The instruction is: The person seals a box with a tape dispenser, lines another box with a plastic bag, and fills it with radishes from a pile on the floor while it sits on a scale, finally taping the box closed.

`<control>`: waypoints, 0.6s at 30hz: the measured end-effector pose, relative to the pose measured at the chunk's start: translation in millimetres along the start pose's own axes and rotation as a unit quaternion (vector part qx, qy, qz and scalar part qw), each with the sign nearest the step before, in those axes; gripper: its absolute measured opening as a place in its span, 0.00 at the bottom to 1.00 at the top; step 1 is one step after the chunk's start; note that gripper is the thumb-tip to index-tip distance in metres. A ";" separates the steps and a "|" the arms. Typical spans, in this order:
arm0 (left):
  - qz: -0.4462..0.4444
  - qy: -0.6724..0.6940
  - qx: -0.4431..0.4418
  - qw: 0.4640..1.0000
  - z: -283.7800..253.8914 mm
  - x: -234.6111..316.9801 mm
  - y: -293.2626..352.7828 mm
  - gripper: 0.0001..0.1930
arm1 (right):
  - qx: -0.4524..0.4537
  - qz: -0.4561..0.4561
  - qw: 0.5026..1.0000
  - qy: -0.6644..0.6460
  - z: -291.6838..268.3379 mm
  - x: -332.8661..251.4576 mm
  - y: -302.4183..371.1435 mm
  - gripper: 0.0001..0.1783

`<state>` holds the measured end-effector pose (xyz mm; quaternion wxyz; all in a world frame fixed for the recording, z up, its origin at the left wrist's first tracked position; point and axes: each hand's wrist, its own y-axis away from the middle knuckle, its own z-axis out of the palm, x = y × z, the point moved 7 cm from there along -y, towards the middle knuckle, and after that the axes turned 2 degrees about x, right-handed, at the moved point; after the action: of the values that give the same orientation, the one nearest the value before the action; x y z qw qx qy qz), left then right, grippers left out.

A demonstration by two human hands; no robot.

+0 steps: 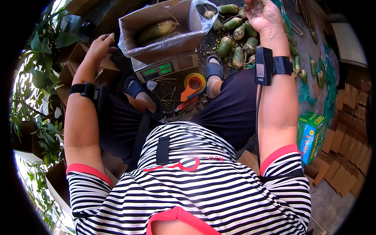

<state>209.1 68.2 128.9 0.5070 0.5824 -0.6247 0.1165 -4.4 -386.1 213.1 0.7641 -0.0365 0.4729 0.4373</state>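
On the floor (333, 203), radishes (225, 47) are heaped right of the carton (162, 53), which could be tipped off its scale (183, 64) by a knock from the empty left grip (100, 47) beside it, while the hold of the right grip (266, 16) cannot be told.

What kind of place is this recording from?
Probably a small produce-packing spot, though whether home or business I can't tell. Green radishes lie loose on the ground, a plastic-lined box holding more sits on a digital scale, and many cardboard cartons stand at the right.
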 end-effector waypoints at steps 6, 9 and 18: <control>0.028 -0.045 -0.002 0.999 8.3 10.0 -7.0 0.27 | 0.013 -0.001 1.000 0.013 12.2 1.7 9.6 0.08; 0.083 -0.054 0.046 0.994 0.3 8.3 -16.2 0.27 | 0.010 0.001 1.000 0.016 17.2 13.0 13.2 0.08; 0.382 -0.284 0.155 0.866 26.0 93.8 36.0 0.31 | -0.235 0.072 0.951 0.188 103.5 87.3 48.9 0.12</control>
<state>183.8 2.5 205.1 0.1273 0.3770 -0.8891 0.2260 47.5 -252.2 221.7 0.5976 -0.2625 0.4932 0.5751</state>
